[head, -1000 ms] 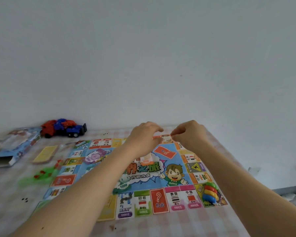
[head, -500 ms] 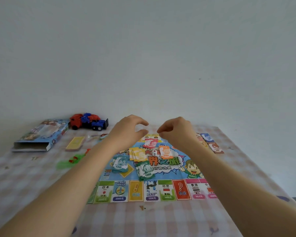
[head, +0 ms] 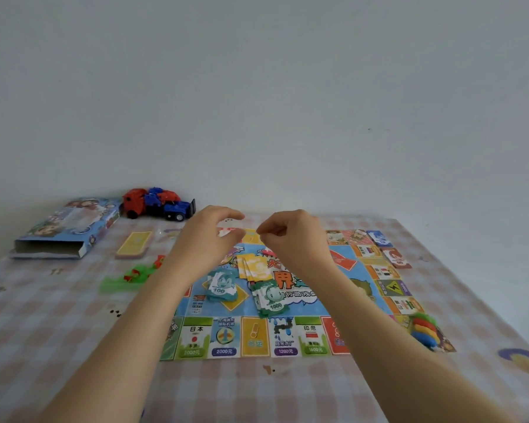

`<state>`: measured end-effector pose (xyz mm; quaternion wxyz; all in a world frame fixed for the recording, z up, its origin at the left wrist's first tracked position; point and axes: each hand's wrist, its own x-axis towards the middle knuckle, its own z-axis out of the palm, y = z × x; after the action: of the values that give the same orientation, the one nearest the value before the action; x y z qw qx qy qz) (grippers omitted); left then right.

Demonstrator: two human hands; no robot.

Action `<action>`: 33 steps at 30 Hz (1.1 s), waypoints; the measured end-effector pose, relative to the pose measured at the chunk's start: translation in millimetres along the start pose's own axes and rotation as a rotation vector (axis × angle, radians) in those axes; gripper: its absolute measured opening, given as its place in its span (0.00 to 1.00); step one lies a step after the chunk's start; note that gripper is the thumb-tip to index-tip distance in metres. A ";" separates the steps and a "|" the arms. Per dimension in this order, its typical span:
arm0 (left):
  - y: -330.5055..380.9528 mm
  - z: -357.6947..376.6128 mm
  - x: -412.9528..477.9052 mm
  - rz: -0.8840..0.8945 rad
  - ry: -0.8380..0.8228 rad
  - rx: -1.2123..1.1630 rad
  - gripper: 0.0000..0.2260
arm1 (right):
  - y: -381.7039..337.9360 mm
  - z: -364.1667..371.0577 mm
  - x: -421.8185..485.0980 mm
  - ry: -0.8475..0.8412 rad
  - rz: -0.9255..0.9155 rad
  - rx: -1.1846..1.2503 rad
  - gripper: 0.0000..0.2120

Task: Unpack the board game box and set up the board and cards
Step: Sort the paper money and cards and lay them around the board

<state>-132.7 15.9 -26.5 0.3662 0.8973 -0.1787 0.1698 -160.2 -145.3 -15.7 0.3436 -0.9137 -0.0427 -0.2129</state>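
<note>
The game board (head: 315, 340) lies unfolded on the checked tablecloth. On its middle lie a teal stack of 100 notes (head: 220, 285), a green stack of 1000 notes (head: 271, 297) and a yellow stack (head: 252, 267). An orange card (head: 344, 260) lies further right on the board. My left hand (head: 208, 239) hovers over the board's far part, fingers curved, thumb and fingers apart, holding nothing. My right hand (head: 292, 236) hovers beside it, fingers curled with thumb against forefinger; nothing shows in it. The opened game box (head: 64, 230) lies at the far left.
A yellow card deck (head: 134, 244) and a green bag with red pieces (head: 132, 276) lie left of the board. A red and blue toy truck (head: 158, 206) stands by the wall. Coloured pawns (head: 425, 331) sit on the board's near right corner. Loose cards (head: 397, 259) lie at the far right.
A second ago both hands met over the board's far edge, pinching something small between them. They have since drawn apart. The view has shifted, showing more of the table's left.
</note>
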 end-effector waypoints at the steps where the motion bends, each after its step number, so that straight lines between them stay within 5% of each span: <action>1: -4.2 -0.3 0.2 -0.023 0.016 -0.023 0.13 | 1.9 4.4 1.5 -0.002 0.010 0.002 0.09; 14: -10.9 17.4 30.7 -0.011 -0.037 -0.035 0.13 | 55.1 -9.4 30.4 0.254 0.165 0.135 0.07; 22: -14.7 34.6 35.4 -0.008 -0.013 0.032 0.11 | 77.7 -27.9 25.4 0.264 0.216 0.038 0.08; 29: -13.6 24.7 26.1 -0.039 -0.065 -0.061 0.10 | 59.0 -21.8 15.0 -0.094 0.089 0.151 0.05; 33: -19.2 20.1 25.9 -0.041 -0.031 0.018 0.10 | 59.1 -12.4 14.6 -0.097 0.022 0.104 0.05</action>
<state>-97.9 9.2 -40.2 0.3589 0.9065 -0.1642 0.1500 -138.2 -199.2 -37.2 0.3907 -0.9041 -0.0603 -0.1623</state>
